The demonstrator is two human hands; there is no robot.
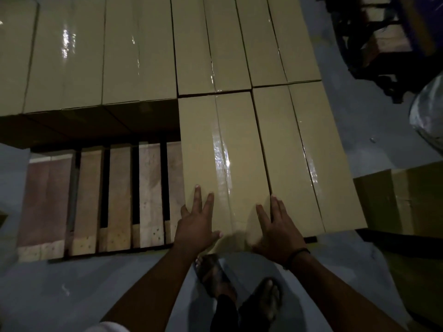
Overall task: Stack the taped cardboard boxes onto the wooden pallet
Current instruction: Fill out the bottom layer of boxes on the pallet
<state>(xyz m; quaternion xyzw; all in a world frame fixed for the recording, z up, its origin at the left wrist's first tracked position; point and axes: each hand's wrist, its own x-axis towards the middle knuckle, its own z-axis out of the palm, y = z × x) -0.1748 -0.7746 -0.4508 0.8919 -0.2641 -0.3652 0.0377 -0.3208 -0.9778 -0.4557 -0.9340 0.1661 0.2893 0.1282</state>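
Grey concrete floor [72,295] runs under us, dim and smooth, with our two sandalled feet [215,276] just short of the wooden pallet [117,195]. Both forearms reach forward from the bottom of the view, and a dark wristband [298,255] circles the right wrist.

Our left grip [195,226] lies wide, fingers straight and spread flat on the near left corner of the box [211,144], thumb stretched along its near edge. Our right grip [278,236], slightly blurred, is wide as well. Its palm is on the near right corner and its fingertips are at the seam with the neighbouring box [309,152]. Neither grip holds anything.

The box under them is long, narrow and tan. A strip of clear glossy tape runs down the middle of its top and catches the light. It lies on the pallet, its right side tight against the neighbouring box, which looks the same, and its far end meets another row. To its left we see bare pallet slats, pale and reddish boards with dark gaps between them.

Farther off, more taped boxes [139,51] cover the pallet side by side, their near faces in shadow. On the right a separate carton [412,200] sits on the floor, with a shiny wrapped bundle [429,111] and dark machinery [374,51] beyond.
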